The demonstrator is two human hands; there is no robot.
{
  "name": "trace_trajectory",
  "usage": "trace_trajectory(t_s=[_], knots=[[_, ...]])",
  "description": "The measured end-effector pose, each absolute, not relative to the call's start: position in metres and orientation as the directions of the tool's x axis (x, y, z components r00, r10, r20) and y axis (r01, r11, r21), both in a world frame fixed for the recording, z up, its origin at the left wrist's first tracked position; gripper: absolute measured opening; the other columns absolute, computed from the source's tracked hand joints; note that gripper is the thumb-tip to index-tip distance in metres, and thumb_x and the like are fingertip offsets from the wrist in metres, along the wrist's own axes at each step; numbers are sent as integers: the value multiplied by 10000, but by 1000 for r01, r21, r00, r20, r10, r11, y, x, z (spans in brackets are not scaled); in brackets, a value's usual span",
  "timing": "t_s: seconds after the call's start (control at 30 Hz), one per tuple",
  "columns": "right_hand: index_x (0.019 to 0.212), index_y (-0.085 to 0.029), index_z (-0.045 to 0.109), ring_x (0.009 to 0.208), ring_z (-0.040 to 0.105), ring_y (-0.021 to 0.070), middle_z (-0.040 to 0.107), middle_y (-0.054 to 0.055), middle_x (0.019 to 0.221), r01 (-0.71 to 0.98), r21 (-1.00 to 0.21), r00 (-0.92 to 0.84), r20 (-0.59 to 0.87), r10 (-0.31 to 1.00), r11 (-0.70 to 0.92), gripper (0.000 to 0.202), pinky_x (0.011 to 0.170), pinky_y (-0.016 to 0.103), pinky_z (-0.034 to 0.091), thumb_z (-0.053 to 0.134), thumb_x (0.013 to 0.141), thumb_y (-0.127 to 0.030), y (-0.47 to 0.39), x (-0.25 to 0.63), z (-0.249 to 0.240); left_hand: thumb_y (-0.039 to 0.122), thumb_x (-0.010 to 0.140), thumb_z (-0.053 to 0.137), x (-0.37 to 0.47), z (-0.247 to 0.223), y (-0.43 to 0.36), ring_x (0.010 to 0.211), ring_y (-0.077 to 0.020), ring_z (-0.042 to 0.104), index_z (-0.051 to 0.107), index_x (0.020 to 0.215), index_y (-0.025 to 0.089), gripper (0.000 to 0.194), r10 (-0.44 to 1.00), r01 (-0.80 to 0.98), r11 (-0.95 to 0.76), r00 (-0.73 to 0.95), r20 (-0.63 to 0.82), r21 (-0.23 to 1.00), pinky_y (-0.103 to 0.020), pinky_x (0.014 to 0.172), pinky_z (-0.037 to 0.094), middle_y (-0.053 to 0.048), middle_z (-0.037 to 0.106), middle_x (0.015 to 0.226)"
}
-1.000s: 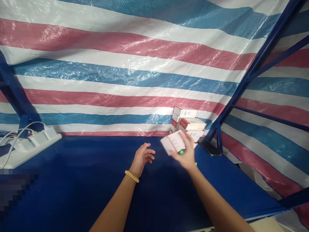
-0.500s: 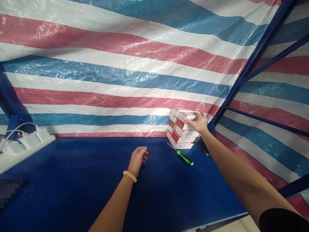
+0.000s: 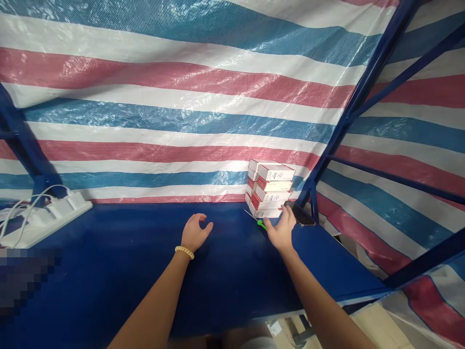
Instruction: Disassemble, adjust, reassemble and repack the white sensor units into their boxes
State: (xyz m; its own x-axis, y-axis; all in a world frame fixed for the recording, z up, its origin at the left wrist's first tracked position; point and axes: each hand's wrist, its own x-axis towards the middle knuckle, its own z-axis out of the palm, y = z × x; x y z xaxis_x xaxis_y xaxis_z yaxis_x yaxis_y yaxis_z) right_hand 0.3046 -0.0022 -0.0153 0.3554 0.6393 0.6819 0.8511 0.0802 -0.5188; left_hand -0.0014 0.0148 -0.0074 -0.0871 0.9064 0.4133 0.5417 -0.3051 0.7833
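Note:
Small white-and-red cardboard boxes stand stacked in several layers at the back right of the blue table. My right hand is just in front of the stack's lower right corner, thumb and fingers apart, with nothing seen between them. It covers most of a screwdriver, whose thin shaft and a bit of green handle show to its left; whether they touch I cannot tell. My left hand, a beaded yellow band on its wrist, hovers over the middle of the table, fingers loosely bent, thumb apart, holding nothing.
A dark phone lies right of the boxes, beside a blue metal frame post. On the left, a white power strip carries plugs and cables. Striped plastic sheeting hangs behind the blue table.
My right hand has let go of the top box and come down toward the screwdriver. My left thumb has spread from the fingers. The view has shifted slightly right.

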Motion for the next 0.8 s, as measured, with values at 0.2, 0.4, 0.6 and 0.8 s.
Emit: trace_trajectory(t_s=[0.2, 0.4, 0.6, 0.8], knots=[[1399, -76, 357, 1384, 236, 421, 259, 261, 1491, 871, -487, 352, 527, 773, -64, 752, 1069, 586, 280, 534, 755, -423, -39, 298, -41, 369, 788, 573, -6, 5, -8, 1145, -284, 552, 610, 1129, 150, 407, 793, 767, -286, -147, 591, 575, -417, 987, 456, -142, 603, 1187], [1380, -67, 424, 1399, 254, 397, 307, 260, 1485, 860, -428, 432, 321, 843, -277, 669, 1074, 552, 292, 524, 799, -385, -68, 293, -32, 651, 781, 520, -78, -4, -61, 1421, -434, 254, 458, 1413, 90, 847, 930, 926, 252, -312, 194, 280, -538, 1115, 268, -265, 308, 1516], [1352, -31, 478, 1389, 315, 394, 406, 268, 1436, 894, -327, 380, 198, 903, -304, 649, 1094, 519, 295, 454, 861, -455, -98, 284, -32, 827, 731, 370, -148, -12, -105, 1440, -453, 226, 381, 1482, 158, 1006, 926, 913, 370, -377, 6, 170, -589, 1102, 242, -245, 279, 1556], [1408, -59, 457, 1430, 299, 375, 397, 216, 1501, 947, -256, 224, 84, 971, -196, 680, 1146, 527, 246, 338, 912, -508, -131, 295, -35, 774, 783, 359, -153, -20, -130, 1422, -445, 286, 383, 1483, 151, 937, 952, 945, 297, -304, 39, 135, -599, 1083, 280, -234, 315, 1545]])
